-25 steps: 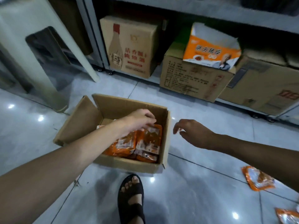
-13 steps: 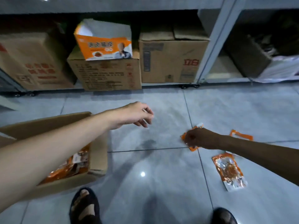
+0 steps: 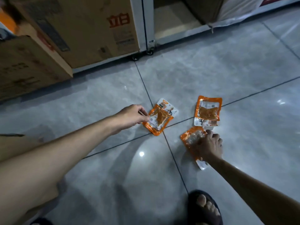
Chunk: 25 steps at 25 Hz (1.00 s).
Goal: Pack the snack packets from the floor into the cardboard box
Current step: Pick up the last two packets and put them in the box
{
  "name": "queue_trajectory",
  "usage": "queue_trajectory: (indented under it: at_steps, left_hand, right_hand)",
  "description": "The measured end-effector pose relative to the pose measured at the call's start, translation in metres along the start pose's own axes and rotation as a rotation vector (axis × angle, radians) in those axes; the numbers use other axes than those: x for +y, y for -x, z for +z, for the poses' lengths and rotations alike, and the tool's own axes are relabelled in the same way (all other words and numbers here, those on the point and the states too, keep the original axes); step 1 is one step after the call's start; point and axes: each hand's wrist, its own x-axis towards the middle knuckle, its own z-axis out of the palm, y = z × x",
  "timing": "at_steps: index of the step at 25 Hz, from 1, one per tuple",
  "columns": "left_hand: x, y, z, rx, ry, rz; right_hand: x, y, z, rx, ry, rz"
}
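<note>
— Grey tile floor [image 3: 211, 75], brown cartons [image 3: 81, 30] on the shelf beyond both hands?
— Yes. Three orange packets flat on it.
— Left hand [image 3: 131, 118]?
— Pinching the edge of the left packet [image 3: 159, 119].
— Right hand [image 3: 207, 147]?
— Spread on the near packet [image 3: 190, 139], pressing; clamped or not, cannot tell.
— Far packet [image 3: 207, 111]?
— Just beyond the right fingers, untouched.

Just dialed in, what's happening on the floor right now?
A person is gathering orange snack packets off the tiled floor. The left hand pinches the edge of the left packet, which lies flat. The right hand presses down on the near packet, fingers spread over it. A third packet lies untouched just beyond. No packet is lifted yet, and the packing box is barely in view at the left edge.
</note>
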Motion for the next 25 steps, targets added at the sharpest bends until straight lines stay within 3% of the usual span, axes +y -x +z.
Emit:
queue_trajectory:
  at_steps: [5, 10, 13, 16, 19, 25]
  left_hand:
    - [0.003, -0.043, 0.041, 0.113, -0.077, -0.054]
    - [-0.008, -0.103, 0.084, 0.209, -0.412, -0.047]
    - [-0.012, -0.121, 0.103, 0.311, -0.677, 0.008]
    - [-0.011, -0.126, 0.109, 0.352, -0.601, -0.061]
    - [-0.013, -0.122, 0.110, 0.356, -0.451, -0.110]
    - [-0.027, -0.106, 0.096, 0.329, -0.078, -0.100]
  right_hand:
    - [0.012, -0.008, 0.009, -0.061, -0.227, -0.076]
    - [0.011, -0.010, -0.010, -0.211, -0.265, -0.197]
    - [0.000, -0.021, -0.047, -0.373, -0.644, -0.185]
    - [-0.012, -0.067, -0.087, -0.216, -0.924, -0.129]
    - [-0.017, -0.117, -0.099, -0.069, -1.031, -0.005]
    - [-0.004, -0.144, -0.058, 0.139, -0.567, 0.261]
